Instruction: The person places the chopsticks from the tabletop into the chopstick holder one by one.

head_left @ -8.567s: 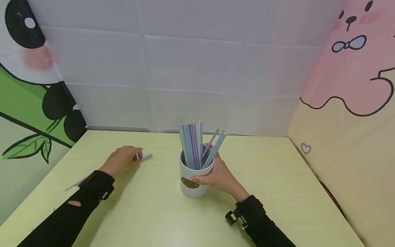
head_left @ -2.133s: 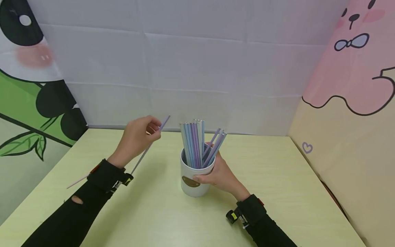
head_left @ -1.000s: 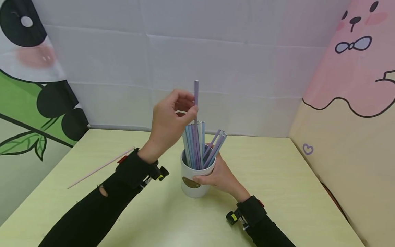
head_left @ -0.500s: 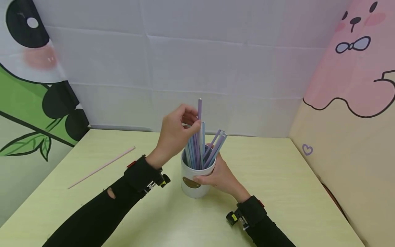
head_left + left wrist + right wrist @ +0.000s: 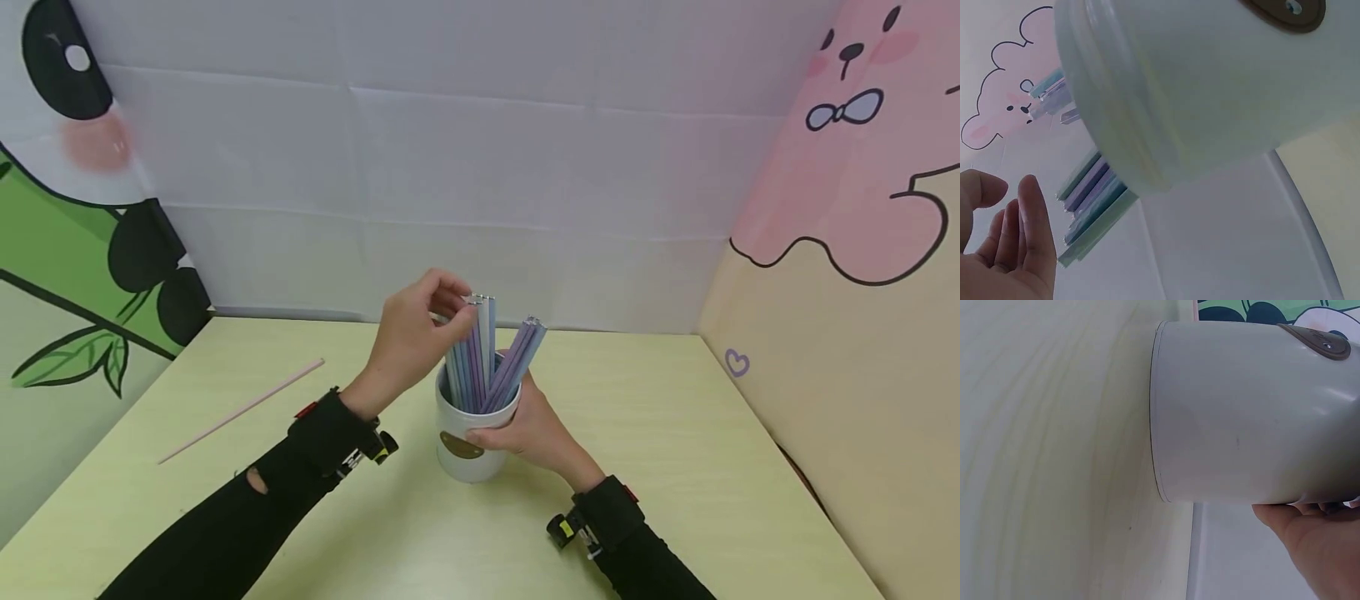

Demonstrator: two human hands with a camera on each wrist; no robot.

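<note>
At the centre of the head view, the right hand (image 5: 525, 429) is gripping the side of a white cup (image 5: 471, 442), its fingers curled around the wall while the cup is standing upright on the pale green table (image 5: 675, 467). A bunch of blue and purple straws (image 5: 480, 350) is standing in the cup, some upright and some leaning to the right. The left hand (image 5: 416, 333) is hovering at the tops of the upright straws, fingers bent; whether it is pinching one or has let go cannot be told. In the left wrist view its fingers (image 5: 1019, 231) are lying loose beside the straw ends. A single pink straw (image 5: 242, 410) is lying on the table at the left of the frame, well apart from the cup.
</note>
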